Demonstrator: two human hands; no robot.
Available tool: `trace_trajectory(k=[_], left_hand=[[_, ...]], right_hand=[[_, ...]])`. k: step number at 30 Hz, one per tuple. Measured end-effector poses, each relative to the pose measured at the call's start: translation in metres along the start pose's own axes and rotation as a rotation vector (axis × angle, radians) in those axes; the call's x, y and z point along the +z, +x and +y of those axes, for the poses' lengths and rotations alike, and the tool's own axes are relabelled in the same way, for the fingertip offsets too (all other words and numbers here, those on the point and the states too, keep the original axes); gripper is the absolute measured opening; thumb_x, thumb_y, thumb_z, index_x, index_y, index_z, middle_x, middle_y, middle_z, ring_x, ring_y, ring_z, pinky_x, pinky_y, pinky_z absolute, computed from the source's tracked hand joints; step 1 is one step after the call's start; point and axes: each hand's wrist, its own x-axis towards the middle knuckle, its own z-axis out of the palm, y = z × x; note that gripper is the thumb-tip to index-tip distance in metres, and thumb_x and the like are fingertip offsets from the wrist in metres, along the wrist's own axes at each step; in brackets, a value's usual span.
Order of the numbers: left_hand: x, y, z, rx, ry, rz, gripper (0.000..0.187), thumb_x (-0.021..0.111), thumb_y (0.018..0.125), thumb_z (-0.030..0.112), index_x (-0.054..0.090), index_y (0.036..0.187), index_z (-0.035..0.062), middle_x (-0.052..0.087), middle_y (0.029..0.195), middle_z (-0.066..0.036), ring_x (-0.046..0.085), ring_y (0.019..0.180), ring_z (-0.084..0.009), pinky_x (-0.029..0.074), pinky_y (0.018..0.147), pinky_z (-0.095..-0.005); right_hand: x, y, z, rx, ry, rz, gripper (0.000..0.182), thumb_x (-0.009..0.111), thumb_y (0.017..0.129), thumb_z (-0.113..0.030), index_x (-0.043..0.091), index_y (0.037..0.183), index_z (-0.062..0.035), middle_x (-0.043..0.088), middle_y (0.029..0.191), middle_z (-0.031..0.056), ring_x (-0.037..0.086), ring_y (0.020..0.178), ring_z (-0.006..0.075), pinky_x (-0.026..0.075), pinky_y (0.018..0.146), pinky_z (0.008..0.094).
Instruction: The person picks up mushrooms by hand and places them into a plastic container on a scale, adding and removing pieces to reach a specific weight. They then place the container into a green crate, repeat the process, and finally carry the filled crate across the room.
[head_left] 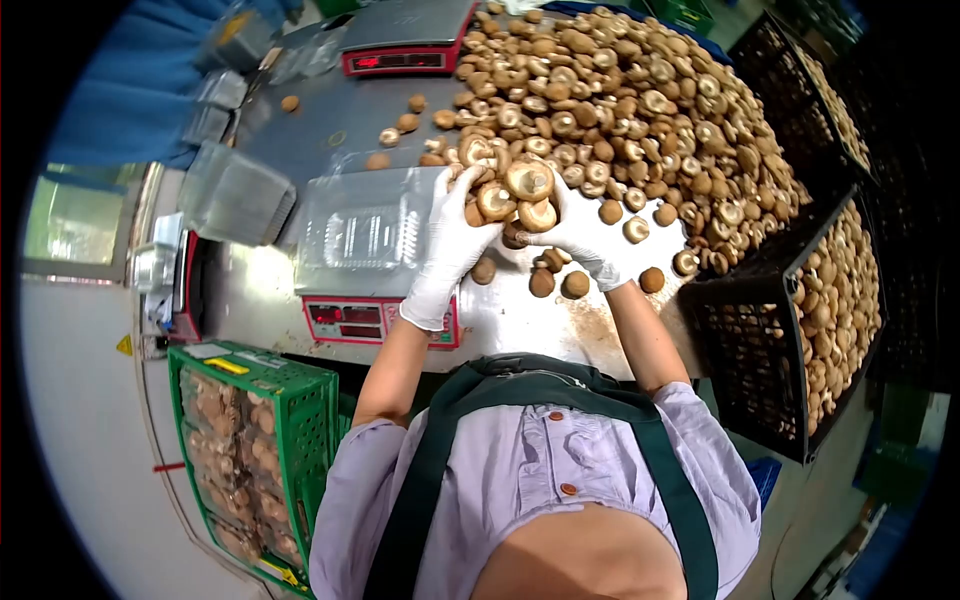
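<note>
Mushrooms in a cluster (528,182) sat between both white-gloved hands above the metal table (625,330), just right of a clear plastic tray (350,250). The left hand (455,240) and right hand (575,235) were half-open, cupped against the cluster's sides; some fingertips were hidden behind caps. Bare metal, dotted with loose mushrooms, opened toward the near edge, where the front scale (382,322) closed off the left and a black crate (740,310) the right. The mushroom heap (640,100) bounded the far side. Red digits on the front scale were too blurred to read; a yellow warning triangle (124,345) marked the wall.
</note>
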Motion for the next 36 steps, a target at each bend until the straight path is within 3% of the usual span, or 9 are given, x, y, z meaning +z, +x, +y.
trace_trajectory(k=[3,11,14,17,19,27,31,33,36], left_hand=[[-0.041,-0.003,-0.005,-0.012,0.004,0.102,0.07,0.078,0.055,0.008,0.053,0.121,0.0128,0.042,0.124,-0.017,0.049,0.113,-0.0326,0.043,0.096,-0.0366],[-0.142,-0.015,-0.053,-0.124,0.114,0.169,0.072,0.079,0.055,0.007,0.052,0.122,0.0107,0.042,0.124,-0.016,0.051,0.111,-0.0301,0.043,0.096,-0.0352],[-0.153,-0.017,-0.105,-0.423,0.242,-0.105,0.08,0.081,0.055,0.016,0.049,0.127,0.0067,0.045,0.128,-0.017,0.049,0.115,-0.0297,0.041,0.098,-0.0329],[-0.14,-0.031,-0.116,-0.396,0.335,-0.131,0.078,0.079,0.059,0.026,0.048,0.126,0.0049,0.043,0.131,-0.018,0.049,0.116,-0.0325,0.04,0.098,-0.0353],[-0.145,-0.033,-0.082,-0.467,0.364,-0.266,0.084,0.078,0.062,0.03,0.04,0.132,0.0032,0.039,0.136,-0.019,0.045,0.12,-0.0334,0.039,0.1,-0.0364],[-0.141,-0.067,-0.061,-0.239,0.347,-0.063,0.081,0.074,0.068,0.04,0.041,0.133,0.0049,0.042,0.134,-0.025,0.049,0.116,-0.0389,0.043,0.094,-0.0407],[-0.18,-0.065,-0.055,-0.377,0.083,0.139,0.054,0.07,0.078,0.021,0.051,0.126,0.0056,0.056,0.123,-0.014,0.064,0.08,-0.0182,0.05,0.076,-0.0288],[-0.195,-0.068,-0.072,-0.397,0.002,0.212,0.049,0.069,0.079,0.019,0.053,0.124,0.0051,0.059,0.119,-0.014,0.063,0.08,-0.018,0.05,0.076,-0.0283],[-0.213,-0.07,-0.084,-0.435,0.027,0.232,0.043,0.067,0.08,0.014,0.056,0.12,0.0051,0.061,0.116,-0.009,0.062,0.084,-0.0165,0.048,0.079,-0.0277]], right_hand=[[0.035,0.025,-0.018,-0.054,0.258,-0.134,0.099,0.082,0.058,-0.01,0.026,0.14,-0.0066,0.043,0.132,0.0121,0.043,0.12,0.0208,0.037,0.101,0.0322],[0.127,0.081,-0.041,-0.049,0.325,-0.393,0.097,0.081,0.062,-0.015,0.025,0.14,-0.0034,0.042,0.134,0.0131,0.042,0.123,0.0205,0.035,0.103,0.0305],[0.15,0.102,-0.031,0.102,-0.152,-0.451,0.092,0.079,0.066,-0.032,0.03,0.138,-0.0019,0.057,0.116,0.0188,0.055,0.108,0.0268,0.043,0.093,0.0315],[0.164,0.103,-0.053,0.105,-0.651,-0.427,0.093,0.072,0.066,-0.052,0.036,0.135,-0.0014,0.063,0.101,0.0251,0.061,0.096,0.035,0.049,0.082,0.0359],[0.167,0.097,-0.051,0.105,-0.757,-0.454,0.089,0.072,0.066,-0.052,0.04,0.132,-0.0014,0.061,0.106,0.0239,0.06,0.097,0.0354,0.049,0.081,0.0374],[0.128,0.043,-0.048,-0.09,-0.735,-0.19,0.062,0.071,0.073,-0.038,0.051,0.125,-0.011,0.058,0.119,0.0121,0.062,0.098,0.0286,0.05,0.082,0.0355],[0.091,0.018,-0.017,-0.072,-0.641,-0.036,0.05,0.071,0.076,-0.026,0.055,0.12,-0.0079,0.062,0.111,0.011,0.064,0.088,0.0231,0.051,0.073,0.0299],[0.073,0.002,-0.007,0.141,-0.548,0.001,0.045,0.069,0.078,-0.026,0.058,0.117,-0.007,0.066,0.088,0.0133,0.061,0.07,0.0161,0.05,0.068,0.0278],[0.052,-0.023,0.012,0.341,-0.698,0.042,0.041,0.067,0.078,-0.029,0.06,0.113,-0.0076,0.065,0.097,0.0171,0.064,0.087,0.0303,0.05,0.076,0.0363]])
